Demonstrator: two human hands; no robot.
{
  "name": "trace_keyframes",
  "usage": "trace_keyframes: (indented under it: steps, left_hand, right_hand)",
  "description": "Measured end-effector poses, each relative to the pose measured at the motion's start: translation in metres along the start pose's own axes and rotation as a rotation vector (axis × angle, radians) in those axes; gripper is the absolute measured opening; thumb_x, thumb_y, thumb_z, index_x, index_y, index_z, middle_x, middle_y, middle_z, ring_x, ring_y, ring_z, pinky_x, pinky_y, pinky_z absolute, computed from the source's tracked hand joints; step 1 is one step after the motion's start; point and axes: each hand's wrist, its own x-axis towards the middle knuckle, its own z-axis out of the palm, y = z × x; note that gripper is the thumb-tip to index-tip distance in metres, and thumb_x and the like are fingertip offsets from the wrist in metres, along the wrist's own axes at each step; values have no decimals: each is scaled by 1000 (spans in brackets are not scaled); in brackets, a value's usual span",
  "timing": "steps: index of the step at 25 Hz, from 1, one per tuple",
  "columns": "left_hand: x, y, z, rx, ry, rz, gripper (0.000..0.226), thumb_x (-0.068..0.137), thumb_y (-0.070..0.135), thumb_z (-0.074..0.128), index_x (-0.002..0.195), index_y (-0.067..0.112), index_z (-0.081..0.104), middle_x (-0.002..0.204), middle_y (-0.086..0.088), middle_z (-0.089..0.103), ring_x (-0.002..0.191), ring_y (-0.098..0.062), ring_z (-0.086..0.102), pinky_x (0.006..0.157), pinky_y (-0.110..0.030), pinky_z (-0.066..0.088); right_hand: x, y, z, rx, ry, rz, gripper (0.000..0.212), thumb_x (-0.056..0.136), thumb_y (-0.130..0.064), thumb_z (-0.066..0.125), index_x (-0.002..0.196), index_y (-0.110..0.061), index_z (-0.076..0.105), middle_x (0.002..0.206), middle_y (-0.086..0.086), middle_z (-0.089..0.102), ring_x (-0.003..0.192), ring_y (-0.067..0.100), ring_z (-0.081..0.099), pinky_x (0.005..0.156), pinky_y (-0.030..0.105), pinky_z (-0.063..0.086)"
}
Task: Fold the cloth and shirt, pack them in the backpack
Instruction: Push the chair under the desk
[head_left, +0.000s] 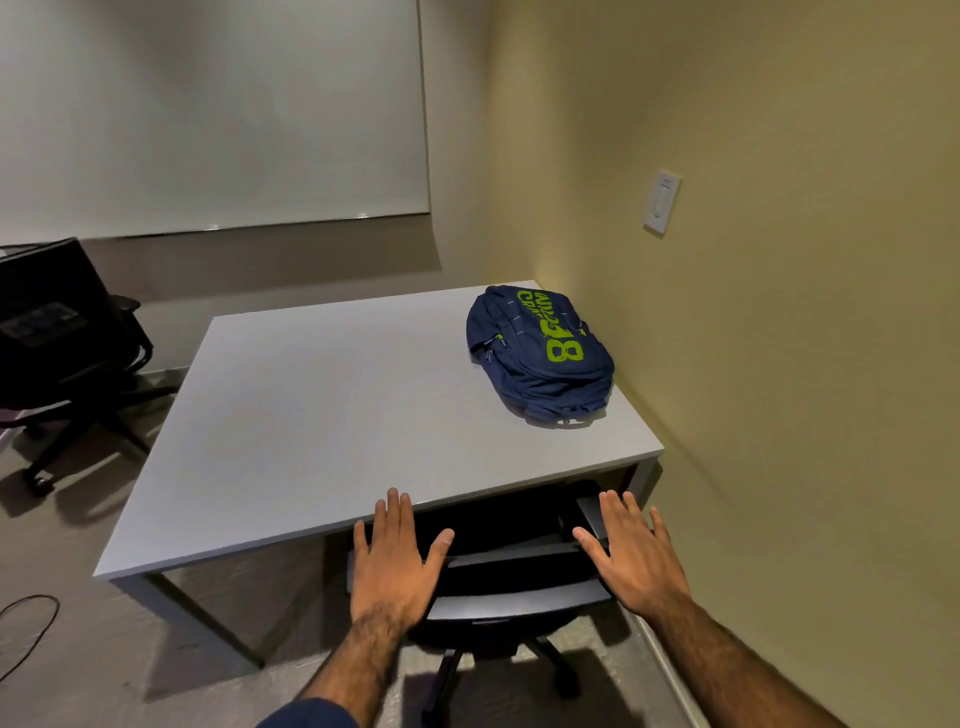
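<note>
A navy backpack (540, 353) with green lettering lies flat on the far right part of the grey table (322, 415), near the wall. It looks zipped shut. No cloth or shirt shows anywhere in view. My left hand (395, 561) hovers with fingers spread at the table's near edge, holding nothing. My right hand (631, 556) is held out flat with spread fingers over the chair, also holding nothing.
A black office chair (514, 587) is tucked under the table's near edge, below my hands. Another black chair (67, 353) stands at the left. A yellow wall with a switch plate (662, 202) runs along the right. A cable (26, 623) lies on the floor.
</note>
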Motion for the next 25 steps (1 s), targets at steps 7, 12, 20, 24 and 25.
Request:
trace_keyframes:
  steps: [7,12,20,24,25]
  left_hand:
    - [19,-7,-8,18,-15,-2,91,92,75,-3,158,15,-20,163,-2,-29,149,-13,-24,122,-43,-18]
    - [36,-9,-12,23,-28,-10,93,91,77,-5,158,16,-19,162,-1,-29,154,-16,-21,122,-43,-19]
    - [50,-3,-5,44,-19,-53,96,85,79,-15,158,16,-20,165,-1,-29,152,-17,-25,123,-44,-19]
    - [58,2,0,57,-15,-72,95,87,80,-14,157,16,-22,165,0,-29,152,-16,-26,125,-45,-16]
    - [59,4,0,70,-15,-76,97,85,80,-17,157,16,-22,164,0,-30,152,-15,-26,125,-44,-16]
  right_hand:
    - [19,-12,-2,-8,6,3,104,81,-82,-10,162,-21,10,169,-7,9,155,11,-2,126,45,-1]
    - [37,-16,-3,-17,21,-11,112,75,-85,-19,162,-21,11,169,-6,11,155,11,-1,126,45,-2]
    - [62,-11,-8,-13,26,-51,108,79,-81,-16,162,-18,14,169,-3,15,156,14,1,126,46,0]
    - [75,-2,-11,-17,32,-80,110,78,-82,-18,162,-16,12,169,-2,14,156,15,2,126,47,1]
    - [77,0,-11,-13,29,-87,111,78,-82,-19,162,-16,11,169,-1,13,156,15,2,126,46,0]
